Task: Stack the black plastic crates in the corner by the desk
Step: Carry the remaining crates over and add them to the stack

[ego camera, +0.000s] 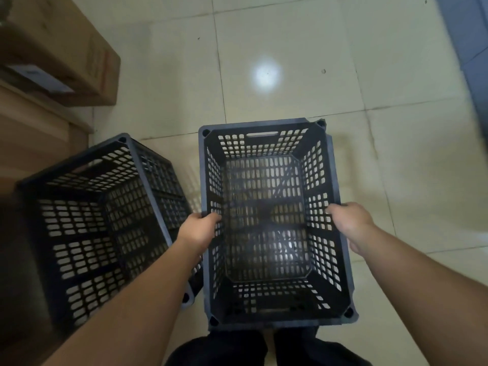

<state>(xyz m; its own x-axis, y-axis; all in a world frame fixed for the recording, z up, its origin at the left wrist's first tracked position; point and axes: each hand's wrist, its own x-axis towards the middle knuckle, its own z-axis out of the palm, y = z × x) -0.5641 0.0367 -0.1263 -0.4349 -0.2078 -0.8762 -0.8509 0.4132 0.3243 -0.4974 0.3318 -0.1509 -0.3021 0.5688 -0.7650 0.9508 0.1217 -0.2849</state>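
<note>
A black slotted plastic crate is in front of me, open side up, over the tiled floor. My left hand grips its left long rim, fingers curled inside. On the opposite long rim my right hand is closed the same way. Whether the crate rests on the floor or is lifted I cannot tell. A second black crate stands to the left, empty, its right wall just beside my left forearm, close to the wooden desk.
A long cardboard box lies on the desk at the upper left. Pale floor tiles stretch ahead and to the right. A grey panel runs along the right edge. My dark trouser legs show below the crate.
</note>
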